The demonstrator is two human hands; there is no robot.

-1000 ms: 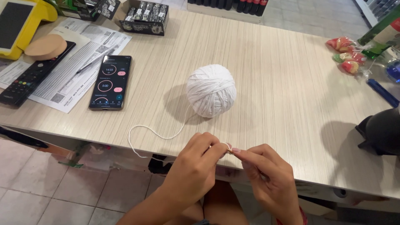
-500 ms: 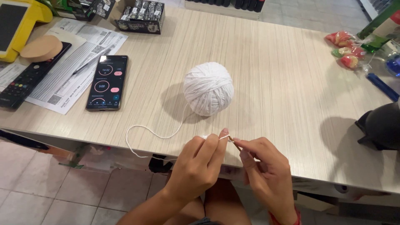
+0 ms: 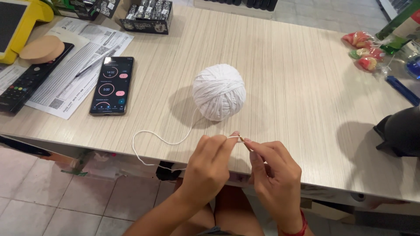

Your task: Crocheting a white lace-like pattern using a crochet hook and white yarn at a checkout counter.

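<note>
From the head view we see our left hand (image 3: 209, 168) and right hand (image 3: 273, 175) meeting fingertip to fingertip just below the white yarn ball (image 3: 219, 91), both pinching the loose strand (image 3: 151, 139). That strand loops left of our hands, past the table (image 3: 297, 87) edge. A phone (image 3: 112, 86) lies well left of the ball.

A round white yarn ball (image 3: 219, 91) rests on the table, its loose strand (image 3: 151, 142) looping off the edge.

Bright, even light is cast from above; soft shadows are thrown on the tabletop (image 3: 284, 78) beside the yarn ball (image 3: 219, 91). Focus is sharp.
</note>
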